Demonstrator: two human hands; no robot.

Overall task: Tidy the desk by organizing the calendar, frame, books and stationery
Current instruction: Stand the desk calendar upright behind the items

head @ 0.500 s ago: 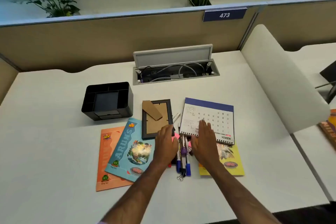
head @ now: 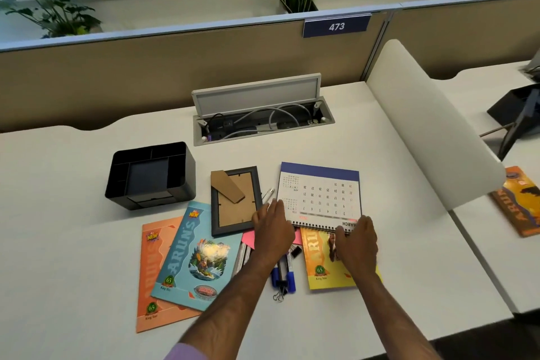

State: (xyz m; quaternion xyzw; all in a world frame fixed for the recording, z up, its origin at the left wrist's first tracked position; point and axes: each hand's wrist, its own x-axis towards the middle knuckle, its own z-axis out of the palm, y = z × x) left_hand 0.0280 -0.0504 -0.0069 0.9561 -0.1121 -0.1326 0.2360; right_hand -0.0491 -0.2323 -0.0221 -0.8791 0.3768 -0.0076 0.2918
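Observation:
A spiral desk calendar (head: 320, 193) lies flat and upside down to me, showing March. My left hand (head: 271, 228) holds its near left corner, and my right hand (head: 355, 240) curls over the spiral edge at the near right. A dark photo frame (head: 233, 202) lies face down to the left. The yellow book (head: 321, 269) sits partly under the calendar. A blue book (head: 193, 254) overlaps an orange book (head: 152, 280). Blue markers (head: 287, 272), pink sticky notes (head: 247, 238) and a binder clip (head: 280, 295) lie between my arms. An empty black organizer (head: 149, 175) stands at the left.
An open cable tray (head: 263, 123) with its lid up sits behind the items. A white curved divider (head: 423, 131) bounds the desk on the right, with another book (head: 520, 202) beyond it. A tan partition runs along the back.
My right hand slid from the calendar page down to its spiral edge at the right. My left hand moved from the pens to the calendar's left corner.

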